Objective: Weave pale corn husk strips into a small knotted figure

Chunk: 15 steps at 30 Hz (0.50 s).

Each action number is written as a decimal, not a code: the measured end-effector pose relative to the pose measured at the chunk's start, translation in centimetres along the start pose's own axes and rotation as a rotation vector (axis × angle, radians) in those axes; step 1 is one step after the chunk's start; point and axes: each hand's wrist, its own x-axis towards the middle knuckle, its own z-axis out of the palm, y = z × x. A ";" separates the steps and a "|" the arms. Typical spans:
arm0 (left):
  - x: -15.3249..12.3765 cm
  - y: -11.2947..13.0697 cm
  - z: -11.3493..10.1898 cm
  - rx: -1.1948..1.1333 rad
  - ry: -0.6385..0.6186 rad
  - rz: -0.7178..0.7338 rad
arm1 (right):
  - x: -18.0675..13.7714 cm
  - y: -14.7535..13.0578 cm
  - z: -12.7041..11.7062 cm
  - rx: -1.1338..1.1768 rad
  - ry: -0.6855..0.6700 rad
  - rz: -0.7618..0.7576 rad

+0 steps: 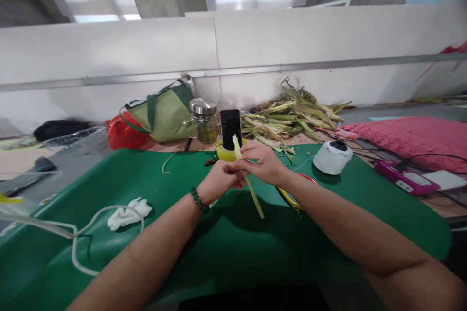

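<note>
A pale green strip of plant leaf or husk (pixel 255 199) runs through both hands, its short end pointing up and its longer end hanging down over the green mat. My left hand (pixel 226 177), with a dark green bead bracelet (pixel 199 199) at the wrist, is closed on the strip from the left. From the right, my right hand (pixel 264 161) pinches it just above; the fingers of the two hands touch. Behind them a phone (pixel 230 126) stands upright in a yellow-green holder (pixel 225 154). Under my right forearm lies a yellow and red ring-shaped thing (pixel 288 197), partly hidden.
On the green mat (pixel 127 175) lie a crumpled white tissue (pixel 129 214), a white cable (pixel 75 243) and a white round container (pixel 332 158). Behind stand a green bag (pixel 166 114), a glass jug (pixel 205 124) and a husk pile (pixel 292 114). A purple power strip (pixel 404 177) is at right.
</note>
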 end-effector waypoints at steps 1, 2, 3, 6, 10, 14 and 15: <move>0.0 -0.2 0.2 -0.008 0.012 0.015 | -0.1 -0.2 0.0 0.015 0.018 -0.020; 0.0 -0.3 0.4 -0.011 0.019 0.033 | -0.1 -0.3 0.1 0.020 0.039 -0.040; 0.0 -0.5 0.6 -0.010 0.015 0.050 | -0.2 -0.5 0.2 0.017 0.058 -0.058; 0.1 -0.9 0.8 -0.020 -0.004 0.073 | -0.2 -0.8 0.4 -0.007 0.088 -0.095; 0.4 -0.8 0.2 -0.163 0.053 0.059 | 0.2 -1.1 -0.6 0.028 0.184 0.004; 0.9 -0.5 -1.0 -0.375 0.156 0.032 | 0.8 -0.8 -2.0 0.167 0.140 0.338; 1.0 -0.5 -1.2 -0.405 0.163 0.026 | 0.9 -0.6 -2.1 0.202 0.030 0.420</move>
